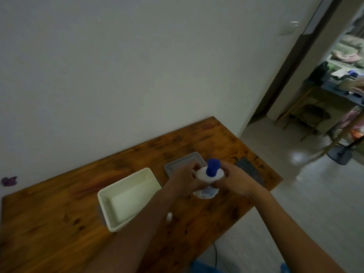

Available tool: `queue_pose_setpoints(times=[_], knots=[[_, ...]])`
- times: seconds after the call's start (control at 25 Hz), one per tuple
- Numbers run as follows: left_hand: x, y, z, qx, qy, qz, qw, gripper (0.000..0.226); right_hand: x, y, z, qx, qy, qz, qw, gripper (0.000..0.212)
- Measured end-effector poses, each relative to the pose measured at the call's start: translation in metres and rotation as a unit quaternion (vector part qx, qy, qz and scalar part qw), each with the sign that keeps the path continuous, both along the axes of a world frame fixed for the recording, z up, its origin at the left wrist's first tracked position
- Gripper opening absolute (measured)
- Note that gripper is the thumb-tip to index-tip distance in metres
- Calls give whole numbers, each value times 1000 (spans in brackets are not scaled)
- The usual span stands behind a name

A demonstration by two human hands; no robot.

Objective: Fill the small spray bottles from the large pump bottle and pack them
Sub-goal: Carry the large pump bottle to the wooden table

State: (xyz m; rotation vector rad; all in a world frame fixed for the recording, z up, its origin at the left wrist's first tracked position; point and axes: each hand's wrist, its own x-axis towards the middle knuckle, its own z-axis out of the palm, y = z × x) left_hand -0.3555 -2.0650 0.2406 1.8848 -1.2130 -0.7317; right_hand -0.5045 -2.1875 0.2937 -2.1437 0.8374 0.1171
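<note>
A large white pump bottle (pixel 204 175) with a blue pump head (pixel 212 167) is held above the wooden table (pixel 59 223). My left hand (pixel 185 179) grips its left side and my right hand (pixel 235 180) grips its right side, fingers curled round the body. A small white spray bottle (pixel 169 216) stands on the table beside my left forearm. A cream open box (pixel 106 201) sits left of the hands.
A grey lid or tray (pixel 177 163) lies behind the hands, partly hidden. A dark grey mat (pixel 250 170) lies near the table's right edge. A white wall runs behind the table. A doorway with furniture opens at the right.
</note>
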Motion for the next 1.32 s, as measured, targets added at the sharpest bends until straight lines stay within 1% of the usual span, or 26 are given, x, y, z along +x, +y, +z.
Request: queue_pose_setpoints(times=[0.12, 0.24, 0.44, 0.52, 0.56, 0.68, 0.76, 0.88, 1.0, 1.12, 1.2, 1.28, 1.32], knots=[[6, -1, -25, 20, 11, 31, 999, 50, 22, -12, -22, 23, 24, 40, 999, 57], [5, 5, -42, 38, 4, 51, 998, 45, 31, -16, -48, 16, 51, 64, 997, 62], [-5, 3, -79, 89, 6, 100, 991, 42, 42, -35, -98, 9, 65, 147, 987, 59], [-13, 0, -91, 94, -12, 105, 990, 42, 39, -45, -117, 2, 55, 171, 984, 57], [-22, -3, -95, 92, -25, 123, 988, 43, 36, -52, -128, -1, 45, 204, 978, 57], [-37, -10, -110, 95, -44, 154, 983, 44, 33, -74, -157, -8, 21, 247, 969, 64], [-47, -12, -123, 103, -54, 170, 979, 44, 30, -80, -173, -21, -11, 294, 956, 64], [-54, -14, -141, 97, -89, 178, 975, 46, 31, -89, -194, -44, -57, 338, 938, 64], [-57, -12, -159, 70, -105, 206, 970, 47, 30, -94, -215, -45, -89, 348, 932, 62], [-55, -11, -177, 52, -120, 217, 967, 47, 24, -96, -232, -15, -134, 328, 935, 65], [-57, -10, -179, 33, -148, 234, 960, 50, 20, -90, -239, 7, -173, 316, 933, 70], [-69, -6, -182, -8, -184, 281, 942, 63, 13, -82, -243, 40, -201, 276, 939, 80], [-84, 0, -187, -31, -194, 334, 922, 67, 0, -78, -246, 46, -220, 236, 945, 84]])
